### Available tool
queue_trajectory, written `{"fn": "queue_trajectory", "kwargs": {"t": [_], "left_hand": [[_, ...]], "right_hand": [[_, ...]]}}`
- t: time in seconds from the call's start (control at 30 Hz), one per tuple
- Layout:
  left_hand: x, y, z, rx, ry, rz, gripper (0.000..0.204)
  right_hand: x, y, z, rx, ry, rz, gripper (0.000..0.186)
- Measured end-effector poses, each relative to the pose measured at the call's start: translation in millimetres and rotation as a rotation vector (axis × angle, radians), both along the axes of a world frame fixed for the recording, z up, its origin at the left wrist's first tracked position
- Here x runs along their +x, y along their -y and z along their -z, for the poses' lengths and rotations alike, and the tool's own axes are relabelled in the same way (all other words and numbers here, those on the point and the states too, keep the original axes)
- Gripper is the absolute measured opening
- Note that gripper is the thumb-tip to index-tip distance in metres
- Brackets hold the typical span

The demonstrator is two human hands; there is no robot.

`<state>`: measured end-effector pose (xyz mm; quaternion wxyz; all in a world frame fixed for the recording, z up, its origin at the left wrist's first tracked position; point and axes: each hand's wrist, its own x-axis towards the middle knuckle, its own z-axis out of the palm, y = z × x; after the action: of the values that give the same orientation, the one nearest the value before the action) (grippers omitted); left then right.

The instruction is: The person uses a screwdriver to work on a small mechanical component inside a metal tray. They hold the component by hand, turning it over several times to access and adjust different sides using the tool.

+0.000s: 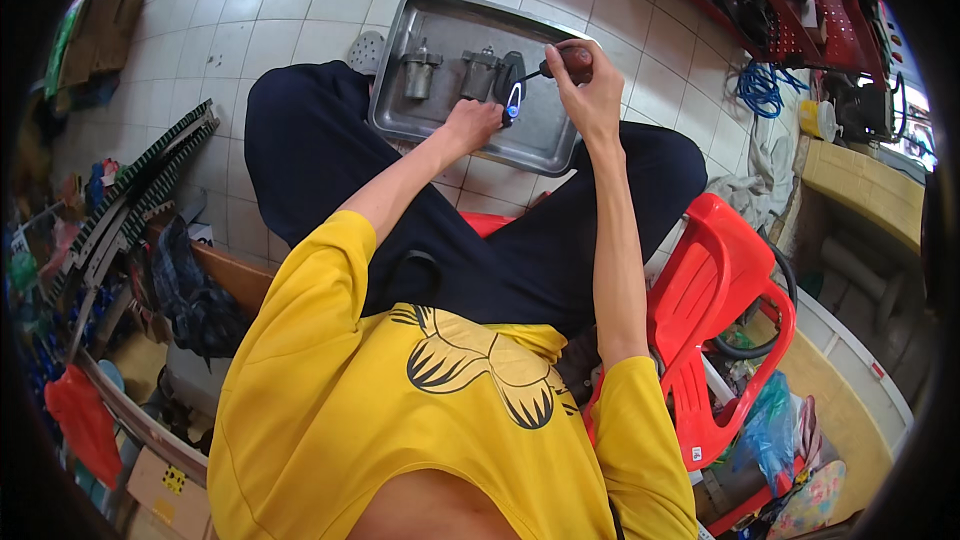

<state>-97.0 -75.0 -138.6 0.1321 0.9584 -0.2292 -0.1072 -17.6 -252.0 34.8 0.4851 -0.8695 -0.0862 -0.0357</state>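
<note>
My right hand grips the reddish-brown handle of a screwdriver, whose dark shaft points left and down toward a dark part with a glowing blue ring. My left hand has its fingers closed at that part, low in a metal tray; exactly what they hold is partly hidden. Two metal cylindrical housings stand in the tray, to the left of the screwdriver and above my left hand.
A red plastic chair is at my right. A red rack, blue hose coil and yellow box line the right. Curved strips, cardboard and clutter lie left. A grey perforated clog sits beside the tray.
</note>
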Motion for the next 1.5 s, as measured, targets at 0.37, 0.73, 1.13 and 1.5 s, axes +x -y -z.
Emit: {"fn": "queue_trajectory", "kwargs": {"t": [0.37, 0.73, 1.13, 1.5], "left_hand": [[3.8, -2.0, -1.8, 0.008, -0.062, -0.022, 0.02], [4.1, -1.3, -7.9, 0.023, -0.114, -0.035, 0.023], [4.5, -2.7, -3.2, -0.004, -0.097, -0.032, 0.023], [5.4, -3.2, -6.6, 0.013, -0.097, -0.009, 0.027]], "right_hand": [[-0.4, -4.1, -2.3, 0.06, -0.023, -0.005, 0.026], [-2.2, -5.1, -3.5, 0.02, 0.007, -0.003, 0.032], [0.9, -0.4, -3.4, 0.02, -0.052, 0.055, 0.031], [-1.2, -2.0, -2.5, -0.053, 0.001, -0.094, 0.036]]}}
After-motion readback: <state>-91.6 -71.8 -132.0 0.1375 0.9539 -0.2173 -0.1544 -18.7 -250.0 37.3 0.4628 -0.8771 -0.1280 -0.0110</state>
